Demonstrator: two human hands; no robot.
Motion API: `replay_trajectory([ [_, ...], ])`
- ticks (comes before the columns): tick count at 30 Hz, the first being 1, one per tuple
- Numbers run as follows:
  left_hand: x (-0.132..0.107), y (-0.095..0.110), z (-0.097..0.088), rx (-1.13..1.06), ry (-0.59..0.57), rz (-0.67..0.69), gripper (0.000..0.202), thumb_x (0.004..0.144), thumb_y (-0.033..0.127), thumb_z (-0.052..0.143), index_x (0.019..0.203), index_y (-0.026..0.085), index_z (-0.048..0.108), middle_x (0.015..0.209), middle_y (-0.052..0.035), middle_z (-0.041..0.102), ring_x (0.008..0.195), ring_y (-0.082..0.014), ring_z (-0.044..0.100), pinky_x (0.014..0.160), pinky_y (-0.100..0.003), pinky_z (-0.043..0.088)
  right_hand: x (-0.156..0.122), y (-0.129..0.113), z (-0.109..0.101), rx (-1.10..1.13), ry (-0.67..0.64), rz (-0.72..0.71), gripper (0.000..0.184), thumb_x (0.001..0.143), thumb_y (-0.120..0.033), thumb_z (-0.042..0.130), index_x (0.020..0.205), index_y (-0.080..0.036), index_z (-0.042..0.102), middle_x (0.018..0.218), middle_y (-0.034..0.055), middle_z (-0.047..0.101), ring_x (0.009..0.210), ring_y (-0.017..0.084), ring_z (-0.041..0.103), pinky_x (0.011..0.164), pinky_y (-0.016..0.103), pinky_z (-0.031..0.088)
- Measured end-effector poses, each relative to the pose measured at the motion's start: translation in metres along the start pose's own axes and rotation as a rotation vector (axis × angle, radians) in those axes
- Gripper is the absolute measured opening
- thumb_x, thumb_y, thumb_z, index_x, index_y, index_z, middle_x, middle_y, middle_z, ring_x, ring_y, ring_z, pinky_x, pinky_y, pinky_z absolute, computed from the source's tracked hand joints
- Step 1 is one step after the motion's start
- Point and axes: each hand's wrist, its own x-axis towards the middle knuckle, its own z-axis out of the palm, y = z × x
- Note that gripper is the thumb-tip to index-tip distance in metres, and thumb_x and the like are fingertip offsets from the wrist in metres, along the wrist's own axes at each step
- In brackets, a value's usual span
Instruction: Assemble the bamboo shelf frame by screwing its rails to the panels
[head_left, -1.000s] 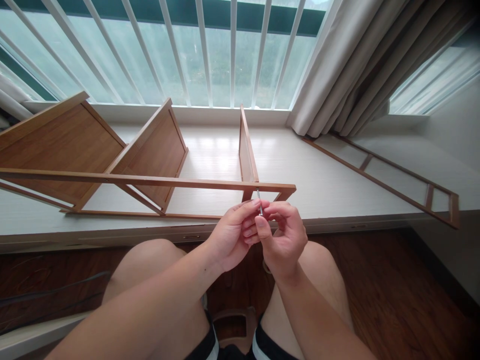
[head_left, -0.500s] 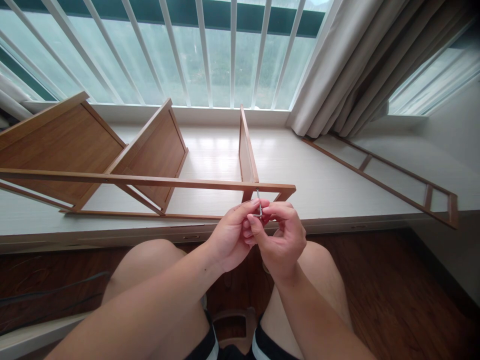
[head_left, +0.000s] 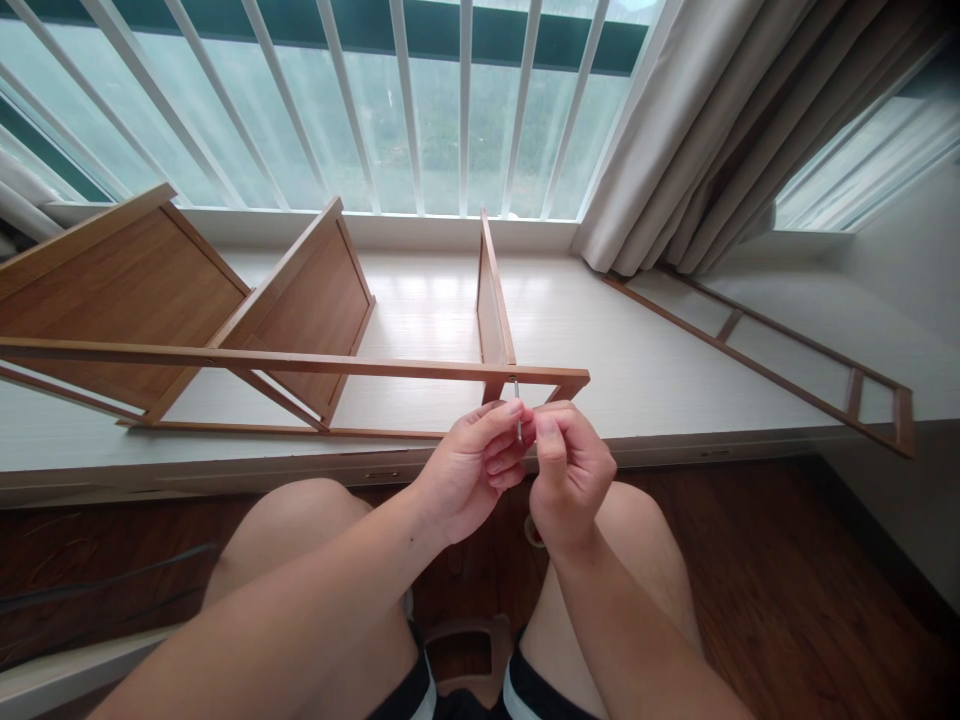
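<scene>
A small metal hex key (head_left: 517, 412) stands upright with its tip at the front rail of a wooden shelf frame (head_left: 300, 362), near the frame's right end. My left hand (head_left: 469, 470) pinches the key's lower part from the left. My right hand (head_left: 568, 470) closes on it from the right, thumb up against the left fingertips. The two hands touch just below the rail, above my knees. The key's lower end is hidden between the fingers.
The shelf frame lies on its side on a white window ledge (head_left: 660, 370), with three wooden panels standing in it. A separate wooden ladder-like side frame (head_left: 787, 350) lies at the right. A curtain (head_left: 712, 130) hangs behind. Dark wood floor lies below.
My right hand has rolled over the key, its thumb swinging up and its fingers curling tighter. The left hand and the shelf frame have stayed where they were.
</scene>
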Motion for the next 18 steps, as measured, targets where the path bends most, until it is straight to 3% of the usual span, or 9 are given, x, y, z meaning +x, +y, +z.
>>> replay_trajectory([
  [8, 0.0003, 0.0007, 0.0001, -0.058, -0.012, -0.012, 0.020, 0.081, 0.031, 0.069, 0.085, 0.012, 0.065, 0.053, 0.0084, 0.025, 0.045, -0.0023, 0.022, 0.039, -0.013, 0.021, -0.0035, 0.0041, -0.0003, 0.065, -0.008, -0.014, 0.004, 0.087, -0.023, 0.058, 0.089, -0.020, 0.059, 0.082, 0.0008, 0.058, 0.069, 0.014, 0.057, 0.064, 0.030, 0.048],
  [18, 0.0005, 0.0000, -0.0038, -0.096, 0.027, -0.069, 0.025, 0.078, 0.035, 0.072, 0.090, 0.014, 0.067, 0.057, 0.0075, 0.030, 0.044, -0.0009, 0.023, 0.037, -0.012, 0.020, -0.0040, 0.0037, 0.0053, 0.017, 0.029, -0.121, 0.025, 0.073, -0.017, 0.074, 0.093, -0.021, 0.059, 0.089, 0.0020, 0.061, 0.074, 0.014, 0.058, 0.064, 0.030, 0.050],
])
